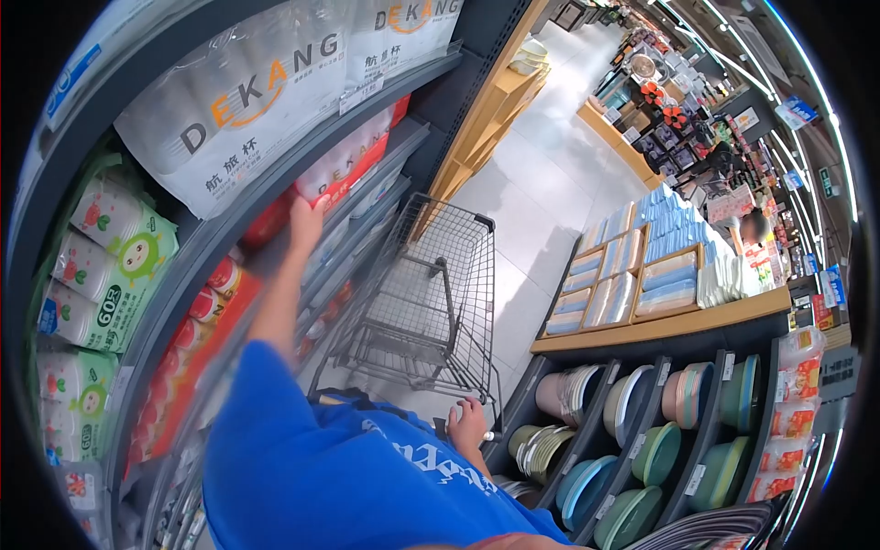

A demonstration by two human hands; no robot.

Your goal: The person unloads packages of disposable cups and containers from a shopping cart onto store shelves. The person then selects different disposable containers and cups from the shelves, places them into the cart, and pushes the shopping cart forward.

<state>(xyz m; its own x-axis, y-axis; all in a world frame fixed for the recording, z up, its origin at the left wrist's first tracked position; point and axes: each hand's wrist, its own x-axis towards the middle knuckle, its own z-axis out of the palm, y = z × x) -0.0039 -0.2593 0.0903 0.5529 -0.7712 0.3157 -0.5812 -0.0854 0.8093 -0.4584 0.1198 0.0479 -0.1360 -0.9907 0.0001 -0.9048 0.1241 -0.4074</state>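
Risk, near: cart [450,316] could roll if my right hand [467,423] leans on it. Farther: red pack [346,165], in the rack [284,179] below the white bags [266,92], could slip if caught by one edge. Pose: right hand low by the cart, fingers curled, grip unclear; my left hand [308,218] at a long outward reach, at the pack's lower edge, cannot tell whether its fingers hold it

Red-and-white packet [356,163], white-lettered blue shirt [293,449], dark grey cart [450,307], green-and-white cup packs [112,261]
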